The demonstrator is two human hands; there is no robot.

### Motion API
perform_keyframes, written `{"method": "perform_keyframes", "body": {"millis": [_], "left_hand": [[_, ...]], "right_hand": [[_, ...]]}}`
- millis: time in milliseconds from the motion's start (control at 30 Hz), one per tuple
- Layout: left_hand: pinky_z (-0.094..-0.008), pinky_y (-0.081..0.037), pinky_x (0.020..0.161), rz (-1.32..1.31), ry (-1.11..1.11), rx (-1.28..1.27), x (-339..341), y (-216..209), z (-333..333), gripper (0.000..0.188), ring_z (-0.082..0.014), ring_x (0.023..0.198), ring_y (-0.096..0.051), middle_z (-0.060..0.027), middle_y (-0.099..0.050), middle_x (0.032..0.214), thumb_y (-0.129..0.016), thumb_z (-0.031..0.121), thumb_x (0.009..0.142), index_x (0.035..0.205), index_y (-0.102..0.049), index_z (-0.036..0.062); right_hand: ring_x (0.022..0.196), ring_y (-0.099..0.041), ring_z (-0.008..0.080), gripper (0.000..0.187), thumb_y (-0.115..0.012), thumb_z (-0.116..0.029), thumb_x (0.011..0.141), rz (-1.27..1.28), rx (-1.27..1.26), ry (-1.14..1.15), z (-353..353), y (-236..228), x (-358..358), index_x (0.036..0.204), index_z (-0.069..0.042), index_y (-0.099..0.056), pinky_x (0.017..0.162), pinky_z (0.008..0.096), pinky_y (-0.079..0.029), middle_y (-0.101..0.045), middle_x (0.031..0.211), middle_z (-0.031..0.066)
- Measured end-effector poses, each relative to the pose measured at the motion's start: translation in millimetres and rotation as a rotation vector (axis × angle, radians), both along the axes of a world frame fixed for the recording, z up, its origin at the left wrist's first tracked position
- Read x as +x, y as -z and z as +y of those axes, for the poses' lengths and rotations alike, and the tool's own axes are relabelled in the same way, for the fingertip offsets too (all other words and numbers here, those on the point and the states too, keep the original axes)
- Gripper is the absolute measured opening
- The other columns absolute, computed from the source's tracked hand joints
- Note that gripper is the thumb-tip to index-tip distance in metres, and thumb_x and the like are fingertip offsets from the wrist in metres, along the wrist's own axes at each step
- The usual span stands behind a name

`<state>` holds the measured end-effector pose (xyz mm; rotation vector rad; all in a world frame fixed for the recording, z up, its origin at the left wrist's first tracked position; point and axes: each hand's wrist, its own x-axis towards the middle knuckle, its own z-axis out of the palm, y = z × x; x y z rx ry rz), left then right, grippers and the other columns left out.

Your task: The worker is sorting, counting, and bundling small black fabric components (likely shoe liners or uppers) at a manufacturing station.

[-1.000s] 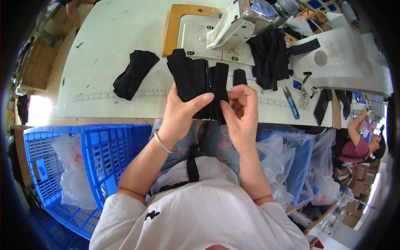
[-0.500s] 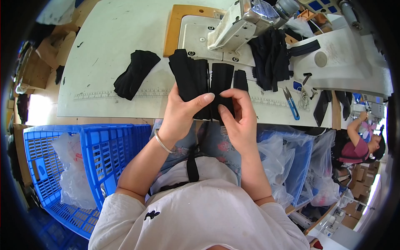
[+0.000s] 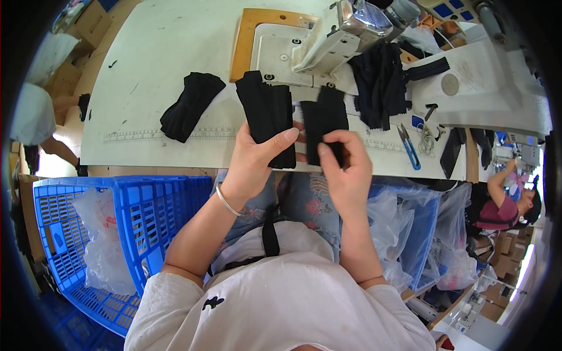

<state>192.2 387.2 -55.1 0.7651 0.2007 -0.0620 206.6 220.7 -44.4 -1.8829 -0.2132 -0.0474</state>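
Observation:
My left hand (image 3: 250, 161) is closed round a stack of black fabric strips (image 3: 264, 111), its thumb lying across the front. A small gap to the right, my right hand (image 3: 350, 167) pinches more black fabric pieces (image 3: 319, 120) between thumb and fingers. Both lots stand upright over the front edge of the table, below the sewing machine (image 3: 328, 44). How many pieces each hand holds is hard to tell. A fanned bundle of black strips (image 3: 192, 106) lies on the table to the left.
Dark zipper-like strips (image 3: 380, 88) hang beside the machine. Blue-handled thread snips (image 3: 411, 149) lie at the right. A blue crate (image 3: 120, 199) stands below left; plastic bags (image 3: 389, 228) fill the lower right. One person (image 3: 503, 205) sits far right; another's legs (image 3: 58, 143) show far left.
My right hand has shifted slightly right with its fabric, widening the gap from the left stack. A person's legs have come into view at far left.

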Motion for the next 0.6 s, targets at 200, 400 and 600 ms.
{"method": "perform_keyframes", "body": {"millis": [200,400,600], "left_hand": [[-0.0344,-0.054,0.058,-0.013,-0.038,0.074,-3.0,5.3,4.7,0.022,-0.0192,0.069,-0.063,-0.0102,-0.062,0.087,-0.068,0.003,0.084,0.103,-0.058,-0.0026],[-0.0294,-0.051,0.055,-0.044,-0.058,0.139,-2.0,7.2,-9.6,0.026,-0.0153,0.063,-0.061,-0.0068,-0.061,0.08,-0.071,0.001,0.081,0.101,-0.054,0.0],[-0.0268,-0.052,0.064,-0.036,-0.175,0.574,-6.8,15.2,-25.6,0.056,-0.0127,0.073,-0.063,-0.0078,-0.063,0.094,-0.075,0.005,0.079,0.124,-0.042,-0.0011]], "right_hand": [[0.09,-0.062,0.0228,0.04,-0.062,0.0,0.086,-0.293,-0.316,0.315,-10.6,-10.5,11.7,0.124,-0.006,-0.055,0.081,0.031,-0.048,-0.066,0.104,0.0142],[0.103,-0.055,0.0269,0.038,-0.07,-0.009,0.08,-0.539,-0.845,0.11,-23.6,19.7,9.8,0.118,-0.006,-0.064,0.093,0.0384,-0.042,-0.061,0.124,0.0049],[0.105,-0.054,0.0295,0.037,-0.075,-0.016,0.077,-0.508,-0.38,0.061,-3.9,-8.4,-7.8,0.111,-0.005,-0.064,0.093,0.04,-0.042,-0.06,0.107,0.0106]]}}
